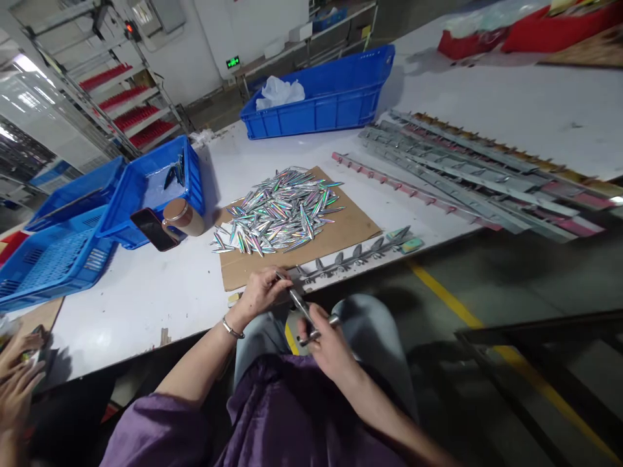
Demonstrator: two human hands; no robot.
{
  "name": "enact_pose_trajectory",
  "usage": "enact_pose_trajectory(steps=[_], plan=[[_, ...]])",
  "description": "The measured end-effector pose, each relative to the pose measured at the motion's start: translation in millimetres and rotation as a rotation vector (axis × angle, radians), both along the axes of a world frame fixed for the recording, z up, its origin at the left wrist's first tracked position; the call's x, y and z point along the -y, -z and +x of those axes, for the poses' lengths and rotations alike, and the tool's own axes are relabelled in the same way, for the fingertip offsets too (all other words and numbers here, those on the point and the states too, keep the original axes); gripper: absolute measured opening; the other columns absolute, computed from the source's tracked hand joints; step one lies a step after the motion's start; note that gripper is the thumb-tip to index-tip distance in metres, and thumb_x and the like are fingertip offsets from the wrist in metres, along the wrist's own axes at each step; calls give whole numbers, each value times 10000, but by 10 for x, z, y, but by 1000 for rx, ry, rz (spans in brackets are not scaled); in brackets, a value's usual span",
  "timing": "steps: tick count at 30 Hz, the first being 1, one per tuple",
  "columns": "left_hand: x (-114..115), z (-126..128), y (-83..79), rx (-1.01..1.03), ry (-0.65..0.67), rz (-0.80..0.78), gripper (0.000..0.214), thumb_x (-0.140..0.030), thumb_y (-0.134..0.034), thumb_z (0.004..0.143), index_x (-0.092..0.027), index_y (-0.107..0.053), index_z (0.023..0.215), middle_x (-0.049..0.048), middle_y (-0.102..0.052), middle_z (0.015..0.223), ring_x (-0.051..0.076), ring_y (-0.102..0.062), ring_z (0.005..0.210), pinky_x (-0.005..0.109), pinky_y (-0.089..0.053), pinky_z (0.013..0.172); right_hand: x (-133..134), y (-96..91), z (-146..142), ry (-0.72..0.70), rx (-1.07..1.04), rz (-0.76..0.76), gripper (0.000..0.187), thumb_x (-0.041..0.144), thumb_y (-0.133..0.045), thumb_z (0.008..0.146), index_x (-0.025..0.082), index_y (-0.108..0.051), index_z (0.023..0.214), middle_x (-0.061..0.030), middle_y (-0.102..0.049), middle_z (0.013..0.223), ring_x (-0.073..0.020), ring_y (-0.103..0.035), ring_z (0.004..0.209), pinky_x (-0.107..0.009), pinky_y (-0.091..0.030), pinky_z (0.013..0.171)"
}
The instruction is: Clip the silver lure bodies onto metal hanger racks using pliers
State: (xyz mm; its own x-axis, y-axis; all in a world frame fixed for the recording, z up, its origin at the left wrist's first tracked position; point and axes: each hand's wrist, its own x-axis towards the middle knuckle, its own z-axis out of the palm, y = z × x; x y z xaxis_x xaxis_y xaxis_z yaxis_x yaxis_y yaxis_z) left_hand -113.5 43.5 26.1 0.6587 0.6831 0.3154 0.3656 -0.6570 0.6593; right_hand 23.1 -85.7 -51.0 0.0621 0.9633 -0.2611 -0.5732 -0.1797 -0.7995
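Note:
My right hand [327,337] grips a shiny metal tool [300,303] with a straight shaft and what looks like a crosswise handle. The tool's far end meets my left hand [263,290], whose fingers are pinched together; what they hold there is too small to make out. Just right of those fingers, a metal strip [335,264] with several grey leaf-shaped pieces standing along it lies at the table edge. Beyond my hands, a heap of shiny, silvery fish-shaped pieces [287,211] covers much of a cardboard sheet [350,217].
Left of the heap stand a lidded cup [182,217], a phone [154,228] and blue crates [150,185]. Another blue crate [316,107] is behind. Long metal strips [467,165] lie at right. A co-worker's hands [22,370] show at far left.

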Motion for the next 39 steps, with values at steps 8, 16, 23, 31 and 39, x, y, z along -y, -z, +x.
enact_pose_trajectory(steps=[8, 16, 23, 31, 39], plan=[[4, -13, 31, -78, -11, 40, 408, -519, -527, 1009, -171, -724, 932, 90, -748, 871, 196, -701, 816, 298, -520, 757, 131, -25, 116, 118, 523, 61, 400, 530, -579, 920, 218, -675, 1152, -59, -699, 806, -201, -643, 729, -293, -476, 649], [15, -25, 49, -86, -49, 1, 394, -518, -551, 998, -177, -736, 929, 88, -745, 869, 211, -697, 823, 308, -511, 773, -41, 22, 20, -13, 183, 20, 488, 655, -453, 938, 218, -662, 996, 64, -432, 567, -124, -391, 462, -248, -389, 497], [30, -16, 58, -69, -40, -17, 337, -475, -566, 997, -190, -737, 944, 95, -745, 905, 229, -698, 886, 324, -513, 824, 77, -50, 217, 50, 639, 111, 422, 576, -526, 951, 216, -659, 1126, -43, -674, 747, -202, -611, 648, -311, -445, 619], [20, -13, 28, -96, -39, -56, 385, -489, -533, 1012, -172, -738, 934, 91, -743, 890, 211, -691, 836, 301, -501, 786, 106, -305, 390, 93, 1927, 497, 325, 269, -438, 1048, 156, -676, 1240, -74, -685, 761, -216, -621, 729, -354, -355, 691], [25, -11, 11, -88, -51, -95, 347, -466, -561, 1000, -176, -741, 936, 87, -755, 902, 216, -696, 833, 299, -494, 771, 69, -275, 271, 13, 1891, 404, 289, 211, -483, 1002, 166, -661, 1225, -99, -705, 782, -232, -647, 728, -355, -358, 648]])
